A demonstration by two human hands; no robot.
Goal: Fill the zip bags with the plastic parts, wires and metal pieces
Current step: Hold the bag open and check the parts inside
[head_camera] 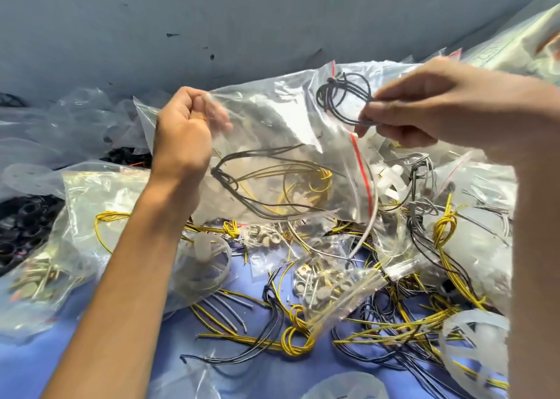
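Where the zip bag (pixel 272 144) hangs, wires (pixel 298 336) sprawl beneath.

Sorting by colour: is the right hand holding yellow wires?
No, the right hand pinches a coil of dark grey wires.

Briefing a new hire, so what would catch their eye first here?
A clear zip bag, held up at centre by the left hand, stands out first. The right hand pinches a coil of dark wire at its red-striped mouth. Below, yellow and black wires sprawl over the blue table.
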